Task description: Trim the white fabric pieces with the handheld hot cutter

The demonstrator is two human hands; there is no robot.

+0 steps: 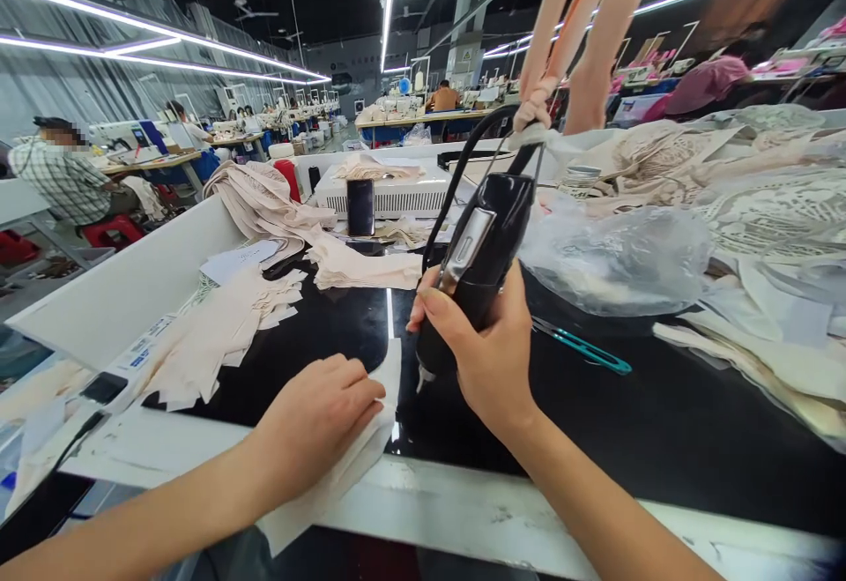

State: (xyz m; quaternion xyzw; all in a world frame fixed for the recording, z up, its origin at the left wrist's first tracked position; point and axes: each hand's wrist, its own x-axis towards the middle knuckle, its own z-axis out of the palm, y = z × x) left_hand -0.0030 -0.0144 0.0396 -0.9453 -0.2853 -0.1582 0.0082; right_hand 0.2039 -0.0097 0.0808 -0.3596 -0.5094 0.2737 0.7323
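Observation:
A black corded handheld power tool (499,228) hangs from knotted peach fabric strips (538,96). My right hand (499,361) is wrapped around its body, and the narrow metal tip points down just above the black tabletop (595,440). To the left of that tip, my left hand (314,422) rests with curled fingers on a thin cream fabric piece (357,466), which hangs over the table's front edge; its fingertips are partly hidden. Teal-handled tweezers (588,352) lie to the right of the tool.
Stacked pale fabric pieces (204,343) lie on the left, with a smartphone (360,208) propped against a white vented box (397,189) behind. Clear plastic bags (614,255) and lace fabric (760,184) crowd the right. A person in a checked shirt (63,171) sits at far left.

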